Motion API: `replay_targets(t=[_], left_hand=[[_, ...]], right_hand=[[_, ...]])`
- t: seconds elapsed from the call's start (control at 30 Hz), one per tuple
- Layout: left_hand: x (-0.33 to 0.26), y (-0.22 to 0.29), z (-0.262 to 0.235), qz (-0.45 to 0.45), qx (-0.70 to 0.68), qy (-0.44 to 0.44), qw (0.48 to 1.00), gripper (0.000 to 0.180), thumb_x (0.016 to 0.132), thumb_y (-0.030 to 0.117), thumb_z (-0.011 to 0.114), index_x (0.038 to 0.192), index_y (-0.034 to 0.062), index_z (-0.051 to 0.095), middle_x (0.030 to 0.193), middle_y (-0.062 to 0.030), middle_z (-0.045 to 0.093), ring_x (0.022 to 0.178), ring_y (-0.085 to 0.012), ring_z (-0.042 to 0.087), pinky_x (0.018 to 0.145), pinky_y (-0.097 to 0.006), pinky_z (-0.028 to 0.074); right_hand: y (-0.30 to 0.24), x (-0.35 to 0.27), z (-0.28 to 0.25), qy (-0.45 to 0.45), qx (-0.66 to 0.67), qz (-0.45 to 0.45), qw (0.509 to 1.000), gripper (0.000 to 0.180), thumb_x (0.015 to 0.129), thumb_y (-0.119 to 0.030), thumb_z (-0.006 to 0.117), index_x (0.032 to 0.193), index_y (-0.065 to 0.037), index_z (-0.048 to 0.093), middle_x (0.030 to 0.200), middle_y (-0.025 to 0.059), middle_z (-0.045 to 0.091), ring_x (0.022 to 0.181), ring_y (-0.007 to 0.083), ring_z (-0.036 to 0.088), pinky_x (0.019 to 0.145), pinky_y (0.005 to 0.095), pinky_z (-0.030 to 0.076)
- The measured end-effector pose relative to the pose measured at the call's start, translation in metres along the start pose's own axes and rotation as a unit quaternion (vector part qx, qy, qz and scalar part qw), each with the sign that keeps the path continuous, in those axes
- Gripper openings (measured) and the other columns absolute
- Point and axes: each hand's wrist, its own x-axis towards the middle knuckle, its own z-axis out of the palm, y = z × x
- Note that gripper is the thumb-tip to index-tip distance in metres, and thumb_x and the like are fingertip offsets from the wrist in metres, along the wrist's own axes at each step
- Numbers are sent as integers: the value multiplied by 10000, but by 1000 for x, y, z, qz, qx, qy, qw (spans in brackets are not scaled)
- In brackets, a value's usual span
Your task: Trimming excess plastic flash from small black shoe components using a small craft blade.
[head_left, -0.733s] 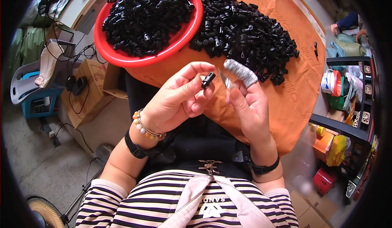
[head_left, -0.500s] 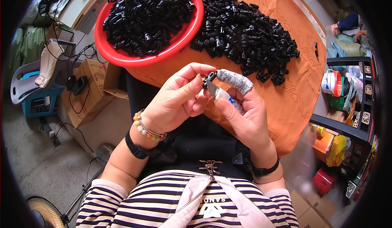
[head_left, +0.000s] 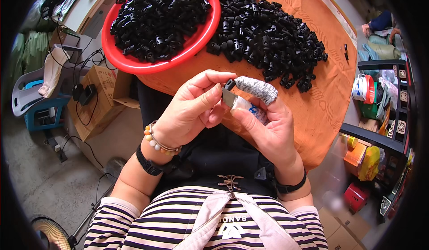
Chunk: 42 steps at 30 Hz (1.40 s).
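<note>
Over the near edge of the table my left hand (head_left: pixel 190 103) pinches a small black plastic part (head_left: pixel 230 84) between thumb and fingers. My right hand (head_left: pixel 268 125) is closed around a short blade (head_left: pixel 229 97) whose handle is wrapped in white material with blue marks. A grey knitted sleeve (head_left: pixel 257 89) covers the right index finger, which reaches over to the black part. The blade's flat metal end lies against or just beside the part; its exact contact is hidden by the fingers.
A red basin (head_left: pixel 147 66) heaped with similar black parts stands at the back left. Beside it a loose pile of black parts (head_left: pixel 268 35) covers the orange tablecloth (head_left: pixel 308 125). Left are a cardboard box (head_left: pixel 96 98) and cables; right, a dark shelf (head_left: pixel 380 138).
The blade and right hand have shifted slightly left, and the blade turns more of its flat side to view. The sleeved finger has moved closer over the black part, still in my left hand.
</note>
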Motion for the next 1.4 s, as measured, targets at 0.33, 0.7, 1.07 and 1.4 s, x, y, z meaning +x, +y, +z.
replay_targets(t=[0.33, 0.7, 1.07, 1.4], left_hand=[[1, -4, -5, 5, 1, 1, 1000, 313, 920, 175, 509, 1207, 56, 465, 910, 21, 561, 547, -16, 386, 482, -153, 319], [0, -1, 0, -13, -2, 16, 1000, 317, 914, 201, 526, 1197, 66, 476, 771, 16, 520, 554, -19, 390, 486, -156, 298], [0, -2, 4, 8, 4, 26, 1000, 314, 917, 183, 522, 1200, 58, 473, 685, 63, 435, 568, -23, 412, 495, -175, 284], [1, -2, 2, 10, 9, 19, 1000, 289, 922, 189, 516, 1182, 65, 494, 707, 50, 479, 563, -26, 419, 489, -174, 283]], right_hand=[[3, -1, 0, 4, -46, -24, 999, 354, 819, -63, 646, 1154, -16, 543, 850, 34, 618, 723, 49, 537, 641, 196, 451], [3, 1, -3, 11, -65, -53, 996, 324, 829, -58, 623, 1138, 4, 547, 869, 57, 636, 733, 65, 563, 642, 213, 465], [0, 2, 1, 8, -66, -35, 997, 390, 820, -97, 644, 1174, -2, 512, 823, 43, 614, 650, 35, 509, 566, 189, 428], [-1, 2, 1, 4, -26, -11, 1000, 387, 823, -89, 637, 1178, -2, 507, 815, 36, 611, 641, 28, 495, 562, 182, 419]])
